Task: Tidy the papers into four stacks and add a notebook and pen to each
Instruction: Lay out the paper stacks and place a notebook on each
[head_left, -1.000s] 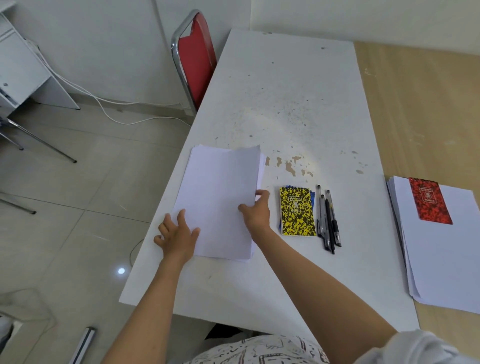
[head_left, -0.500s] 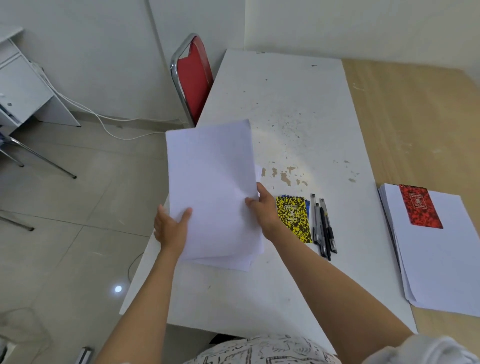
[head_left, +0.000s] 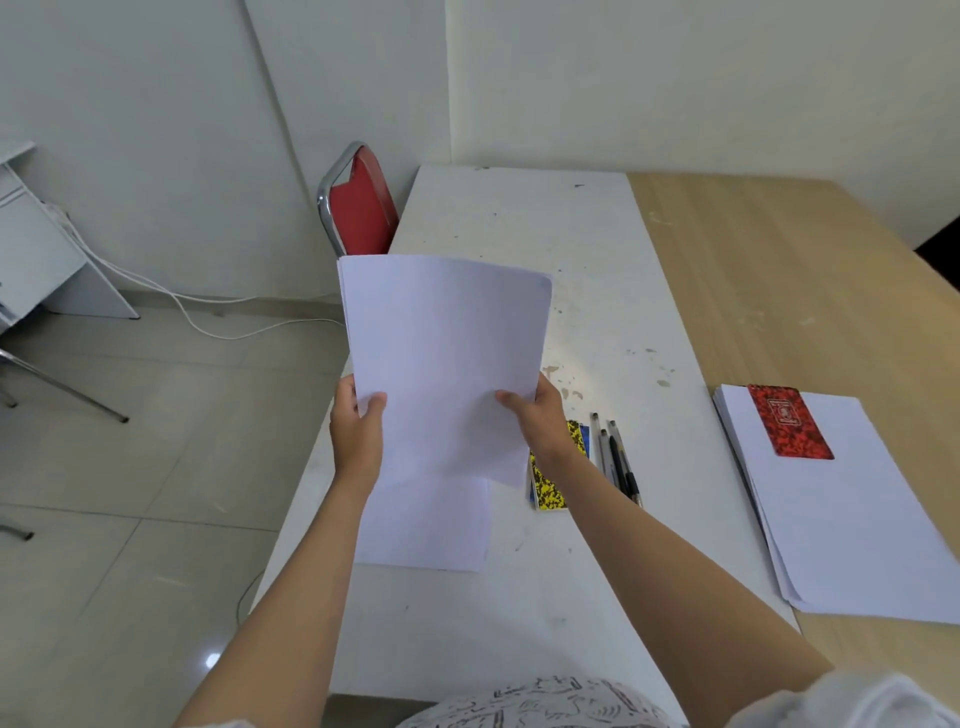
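Observation:
A sheaf of white papers (head_left: 441, 353) is held upright above the white table (head_left: 571, 270). My left hand (head_left: 357, 431) grips its lower left edge and my right hand (head_left: 537, 421) grips its lower right edge. Below it more white sheets (head_left: 426, 525) lie flat on the table. To the right of them lies a yellow-and-black notebook (head_left: 548, 488), partly hidden by my right wrist, with a blue one under it. Several pens (head_left: 615, 462) lie beside it. On the far right a paper stack (head_left: 852, 519) carries a red notebook (head_left: 789, 422).
A wooden table (head_left: 769, 280) adjoins the white one on the right. A red chair (head_left: 358, 202) stands at the white table's far left corner. A white cable (head_left: 197, 322) runs over the tiled floor, and a white cabinet (head_left: 36, 254) stands at the left.
Both hands have lifted a sheaf of papers off the table pile and raised it upright; some sheets stayed lying on the table. The view has tilted upward.

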